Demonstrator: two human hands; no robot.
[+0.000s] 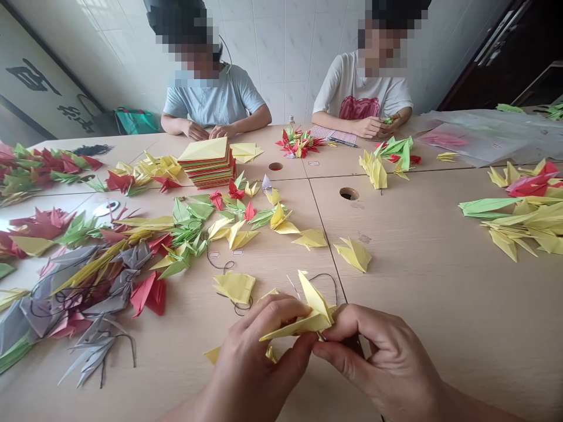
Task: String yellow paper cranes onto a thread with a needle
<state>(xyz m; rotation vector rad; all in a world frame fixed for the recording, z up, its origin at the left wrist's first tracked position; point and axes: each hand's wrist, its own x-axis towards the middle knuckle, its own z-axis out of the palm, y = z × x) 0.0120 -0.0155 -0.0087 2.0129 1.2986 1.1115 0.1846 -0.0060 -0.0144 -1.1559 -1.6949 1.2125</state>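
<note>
A folded yellow paper crane (pixel 314 313) is gripped in my left hand (pixel 259 346), its wings spread and one point sticking up. My right hand (pixel 373 351) pinches a thin metallic needle (pixel 322 337) at the crane's underside, thumb against forefinger. Just behind the crane a slim, pointed length of metal shows, and a dark thread (pixel 335 282) curves beside it. Beyond my left hand lies a flattened yellow folded piece (pixel 235 287) with dark thread around it. Another yellow piece (pixel 354 254) rests farther off. Part of the crane's underside is hidden by my fingers.
Heaps of grey, red, green and yellow cranes (pixel 118 264) cover the table's left. A stack of paper squares (pixel 209 163) stands behind them. More yellow cranes (pixel 528 217) lie at right. Round holes (pixel 349 193) pierce the tabletop (pixel 440 281). Two people (pixel 215 99) sit across, hands busy.
</note>
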